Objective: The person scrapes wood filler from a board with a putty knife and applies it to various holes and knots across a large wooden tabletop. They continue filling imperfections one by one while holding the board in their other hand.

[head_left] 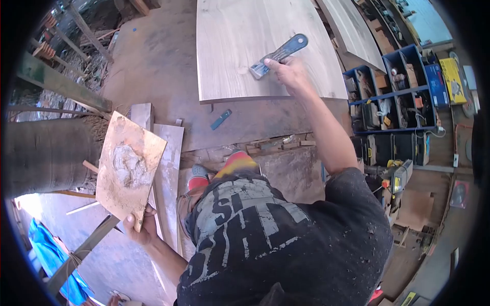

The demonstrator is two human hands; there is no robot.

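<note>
My right hand grips a putty knife by its lower part, with the blade end down on a pale wooden panel. The handle, with a round hole at its end, points up and to the right. Off to the left, my left hand is closed on the lower corner of a thin square board. On that board sits a lump of grey-white filler paste. The fingers under the board are partly hidden.
A small dark flat tool lies on the ground below the panel. Blue compartment bins with tools stand at the right, beside a yellow box. Planks lean near the left board, next to a thick trunk-like post.
</note>
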